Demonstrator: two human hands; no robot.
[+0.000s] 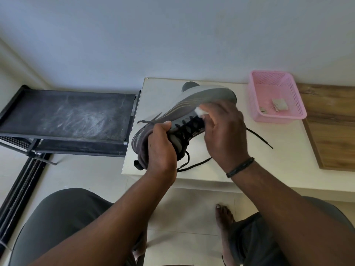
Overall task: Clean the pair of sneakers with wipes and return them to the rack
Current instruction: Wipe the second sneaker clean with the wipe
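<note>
While clamping sneaker (172, 112), right grip (224, 131) around wipe (199, 111).

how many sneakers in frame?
2. One grey lace-up sneaker is held in both hands; the dark second sneaker sits mostly hidden behind it on the white table.

1 head view, looking steeply down, close over hands

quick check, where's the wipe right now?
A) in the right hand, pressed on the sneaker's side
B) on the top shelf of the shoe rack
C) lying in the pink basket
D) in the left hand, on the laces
A: the white wipe shows under the fingers of the right hand, against the side of the grey sneaker, while the left hand holds the shoe at its heel end.
</note>
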